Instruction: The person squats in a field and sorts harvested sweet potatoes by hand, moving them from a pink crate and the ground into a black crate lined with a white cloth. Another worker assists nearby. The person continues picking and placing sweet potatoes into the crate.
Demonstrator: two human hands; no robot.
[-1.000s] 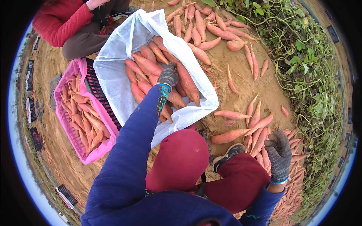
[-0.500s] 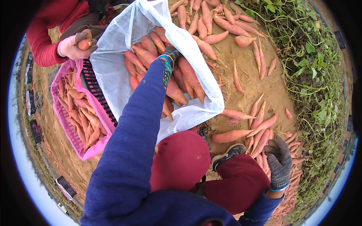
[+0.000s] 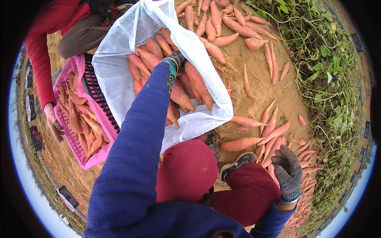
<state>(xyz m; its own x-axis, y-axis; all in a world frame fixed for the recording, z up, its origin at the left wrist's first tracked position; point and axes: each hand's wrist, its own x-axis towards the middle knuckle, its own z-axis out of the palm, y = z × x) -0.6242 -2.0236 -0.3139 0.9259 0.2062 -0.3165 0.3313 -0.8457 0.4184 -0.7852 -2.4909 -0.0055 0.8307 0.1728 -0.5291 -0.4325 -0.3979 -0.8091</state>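
At far left a co-worker's hand (image 3: 53, 123) grips the rim of one pink crate (image 3: 85, 79), which holds roughly fifteen sweet potatoes. Just right of it lies one white sack (image 3: 119, 75), its mouth propped open, with about a dozen roots (image 3: 186, 93) showing inside. The left hand (image 3: 177, 59), gloved, reaches deep into that mouth among them; whether it is closed on a root I cannot tell, since the wrist hides the fingers. Right of the sack, loose roots (image 3: 246, 142) lie on bare soil, a dozen or so at top and a denser heap lower down beside green vines (image 3: 329, 79). The right hand (image 3: 286, 171), in a grey glove, hangs half curled and holding nothing, just over that heap.

The sack's wall looks limp, so it could fold shut or spill roots if the arm drags its edge. A root dropped hard on others may bruise.
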